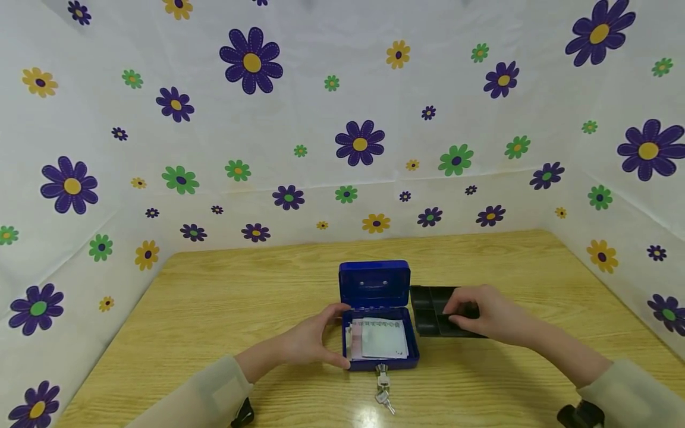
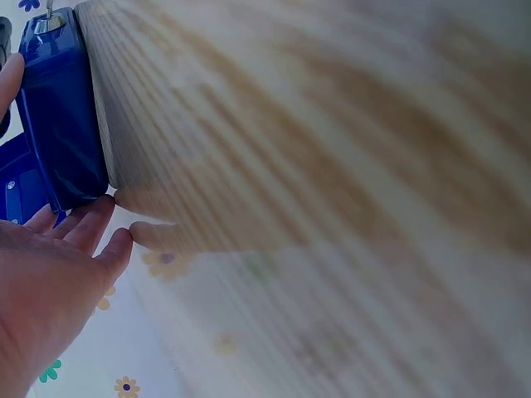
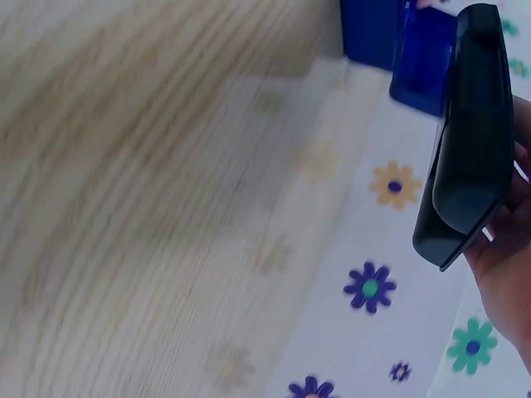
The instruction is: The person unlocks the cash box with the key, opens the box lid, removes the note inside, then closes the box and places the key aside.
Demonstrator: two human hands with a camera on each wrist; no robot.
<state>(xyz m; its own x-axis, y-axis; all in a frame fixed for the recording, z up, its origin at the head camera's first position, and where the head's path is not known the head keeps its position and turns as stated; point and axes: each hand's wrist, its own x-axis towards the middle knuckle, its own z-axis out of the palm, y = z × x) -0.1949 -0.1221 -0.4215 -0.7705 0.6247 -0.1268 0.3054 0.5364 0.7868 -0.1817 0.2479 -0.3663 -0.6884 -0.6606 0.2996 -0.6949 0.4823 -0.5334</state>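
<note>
A blue metal cash box (image 1: 384,365) stands on the table with its lid (image 1: 374,279) raised. Paper banknotes (image 1: 384,340) lie in a stack inside it. My left hand (image 1: 306,340) grips the box's left side, thumb at the front corner and fingers toward the back corner; the left wrist view shows fingertips at the box wall (image 2: 62,124). To the right of the box, my right hand (image 1: 493,315) pinches a black compartment tray (image 1: 426,324) by a divider. In the right wrist view, the underside of the tray (image 3: 477,141) is raised above the table.
A small bunch of keys (image 1: 384,399) hangs from the lock at the box's front and lies on the wooden table (image 1: 241,297). White cloth with printed flowers (image 1: 321,131) walls the table at the back and both sides.
</note>
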